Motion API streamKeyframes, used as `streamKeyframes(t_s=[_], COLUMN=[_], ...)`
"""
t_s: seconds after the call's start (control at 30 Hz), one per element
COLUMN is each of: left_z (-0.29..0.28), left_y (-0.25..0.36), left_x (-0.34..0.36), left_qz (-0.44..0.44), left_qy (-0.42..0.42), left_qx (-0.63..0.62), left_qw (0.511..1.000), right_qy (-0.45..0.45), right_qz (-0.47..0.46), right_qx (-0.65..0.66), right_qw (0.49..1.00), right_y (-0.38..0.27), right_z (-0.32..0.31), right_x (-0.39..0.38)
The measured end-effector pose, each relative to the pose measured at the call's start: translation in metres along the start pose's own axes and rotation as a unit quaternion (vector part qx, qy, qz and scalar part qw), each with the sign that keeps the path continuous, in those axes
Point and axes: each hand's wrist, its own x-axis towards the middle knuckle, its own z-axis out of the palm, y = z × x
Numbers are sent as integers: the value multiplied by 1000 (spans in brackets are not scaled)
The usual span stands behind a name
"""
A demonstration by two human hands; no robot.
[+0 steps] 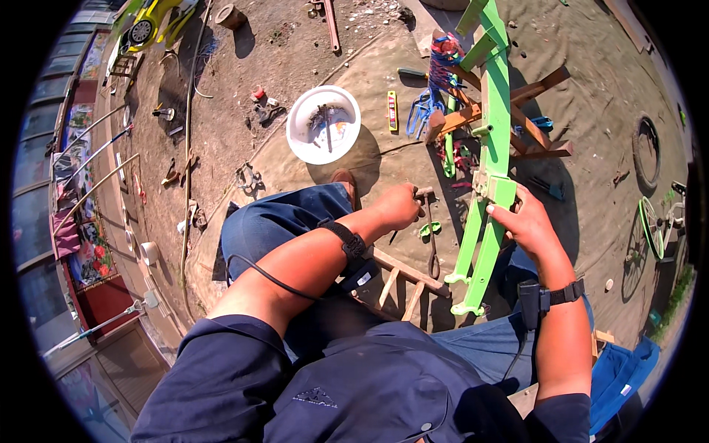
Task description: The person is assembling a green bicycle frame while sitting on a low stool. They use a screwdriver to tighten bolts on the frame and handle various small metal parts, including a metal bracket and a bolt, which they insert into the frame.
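My left hand [399, 207] is closed in a fist round what looks like a hammer [424, 192], whose head shows beside the knuckles. Most of its handle is hidden. My right hand [528, 225] grips the edge of a light green metal frame [498, 125], thumb on top, by a block-like joint. Two prongs of the frame slant toward me, with curved brackets at their ends. Its far part rests over a brown wooden stand [461, 118]. Below my left hand are a small green part [430, 229] and a wooden ladder-like piece [402, 273].
A white basin [323, 148] with scraps in it stands ahead on the left. Beyond my left hand lies a yellow spirit level [392, 111]; blue and red cords [425, 107] hang by the stand. A tyre [646, 151] and a green-rimmed wheel [651, 227] are at right.
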Motion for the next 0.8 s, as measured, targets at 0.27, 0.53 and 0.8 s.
streamKeyframes(t_s=[0.27, 0.53, 0.8], left_z=[22, 47, 53], left_y=[34, 60, 47], left_x=[5, 11, 42], left_qz=[122, -4, -3], left_qy=[0, -73, -61], left_qx=[85, -257, -226], left_qw=[989, 964, 972], right_qy=[7, -19, -17], right_qz=[10, 65, 14], right_qx=[-8, 21, 39], right_qw=[1000, 997, 999], right_y=[0, 4, 19], right_z=[0, -2, 0], right_x=[-1, -9, -9])
